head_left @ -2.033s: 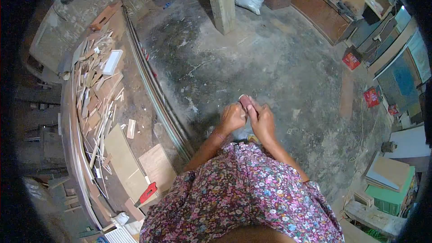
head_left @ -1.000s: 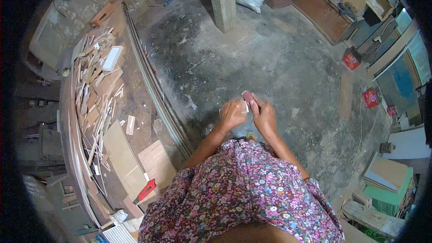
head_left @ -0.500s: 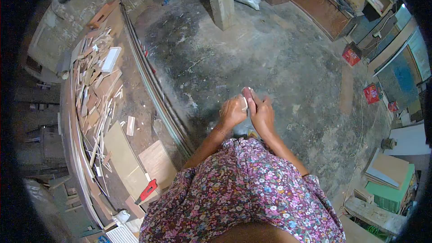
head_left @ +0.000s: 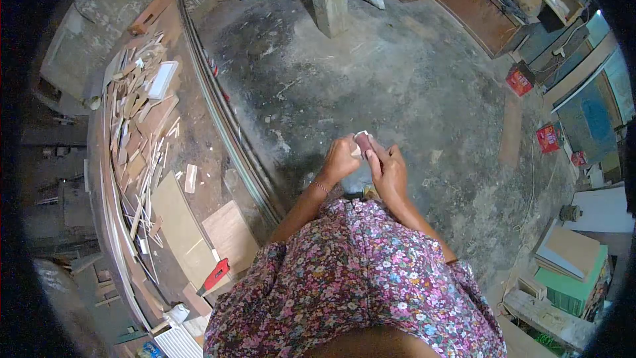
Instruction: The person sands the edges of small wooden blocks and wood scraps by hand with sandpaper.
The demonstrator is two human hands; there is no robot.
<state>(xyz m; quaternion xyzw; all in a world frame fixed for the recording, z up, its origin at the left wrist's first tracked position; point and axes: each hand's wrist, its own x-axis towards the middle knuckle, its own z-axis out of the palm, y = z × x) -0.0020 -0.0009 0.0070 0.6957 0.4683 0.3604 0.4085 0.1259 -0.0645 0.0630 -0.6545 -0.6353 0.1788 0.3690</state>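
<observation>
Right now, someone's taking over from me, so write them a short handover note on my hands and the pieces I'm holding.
Left hand: closed around a small pale piece, held in front of the body above the concrete floor.
Right hand: fingers pinch a reddish-brown block against the pale piece.
Nearby: workbench on the left, strewn with wood offcuts; a red-handled tool lies at its near end.
Done: both items are in hand and touching.
Left: how finished the pale piece is cannot be seen at this size; neither item is set down.
</observation>
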